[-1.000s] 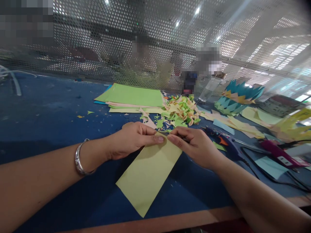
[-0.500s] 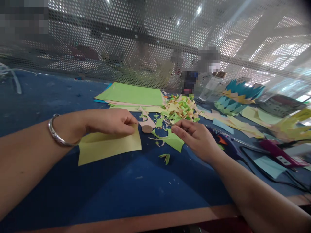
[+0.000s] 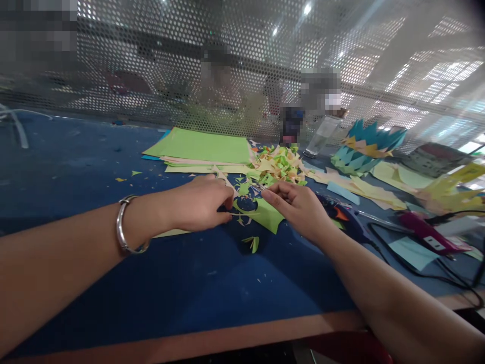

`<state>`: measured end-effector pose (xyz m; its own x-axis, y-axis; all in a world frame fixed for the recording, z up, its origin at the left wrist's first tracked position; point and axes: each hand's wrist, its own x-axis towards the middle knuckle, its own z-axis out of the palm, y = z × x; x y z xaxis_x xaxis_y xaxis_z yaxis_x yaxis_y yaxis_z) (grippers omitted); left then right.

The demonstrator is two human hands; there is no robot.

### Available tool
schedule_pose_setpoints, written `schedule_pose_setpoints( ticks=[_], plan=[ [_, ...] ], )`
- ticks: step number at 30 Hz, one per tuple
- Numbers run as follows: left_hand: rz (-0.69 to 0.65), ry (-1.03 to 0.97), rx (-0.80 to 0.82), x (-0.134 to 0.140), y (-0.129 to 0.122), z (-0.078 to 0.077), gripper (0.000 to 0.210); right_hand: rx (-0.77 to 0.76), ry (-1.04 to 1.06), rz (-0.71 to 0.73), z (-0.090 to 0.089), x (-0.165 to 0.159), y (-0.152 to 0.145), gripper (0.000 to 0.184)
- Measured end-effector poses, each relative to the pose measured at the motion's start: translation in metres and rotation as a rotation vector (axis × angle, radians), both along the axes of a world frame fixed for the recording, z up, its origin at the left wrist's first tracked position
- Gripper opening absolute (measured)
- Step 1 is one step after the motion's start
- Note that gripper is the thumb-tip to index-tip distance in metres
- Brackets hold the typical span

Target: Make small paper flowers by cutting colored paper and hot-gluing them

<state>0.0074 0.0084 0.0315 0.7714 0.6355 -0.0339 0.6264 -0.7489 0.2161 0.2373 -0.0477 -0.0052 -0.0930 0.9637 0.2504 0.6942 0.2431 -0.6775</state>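
Hovering near the green scrap (image 3: 268, 216), my left hand (image 3: 202, 203) is gaping, seemingly empty; my right hand (image 3: 301, 207) is pinching an unclear slim tool (image 3: 258, 186). I'm likely lining up a pickup, needing gentle pinching.

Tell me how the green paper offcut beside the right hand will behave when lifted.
The green offcut looks thin, so it should be light and probably floppy. Its curved cut edge leaves a narrow strip that may crease. Loose scraps lie close by, so some might shift.
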Motion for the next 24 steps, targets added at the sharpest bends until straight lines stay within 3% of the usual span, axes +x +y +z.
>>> schedule_pose_setpoints(
  ticks=[4, 10, 13, 18, 24],
  plan=[
    [0.057, 0.042, -0.095, 0.007, 0.000, 0.002, 0.013, -0.015, -0.045, 0.003, -0.001, 0.002, 0.003, 0.044],
    [0.106, -0.110, -0.181, 0.006, -0.001, 0.000, 0.009, -0.046, -0.219, -0.067, -0.003, 0.007, 0.007, 0.042],
    [0.189, -0.378, -0.344, 0.004, 0.000, -0.009, 0.012, -0.118, -0.329, -0.090, -0.003, 0.007, 0.006, 0.036],
    [0.382, -0.990, -0.877, 0.014, -0.005, -0.024, 0.012, -0.140, -0.473, -0.160, 0.000, 0.000, -0.002, 0.030],
    [0.427, -1.188, -1.038, 0.024, -0.015, -0.025, 0.012, 0.012, -0.687, -0.250, 0.001, -0.006, -0.011, 0.026]
  ],
)
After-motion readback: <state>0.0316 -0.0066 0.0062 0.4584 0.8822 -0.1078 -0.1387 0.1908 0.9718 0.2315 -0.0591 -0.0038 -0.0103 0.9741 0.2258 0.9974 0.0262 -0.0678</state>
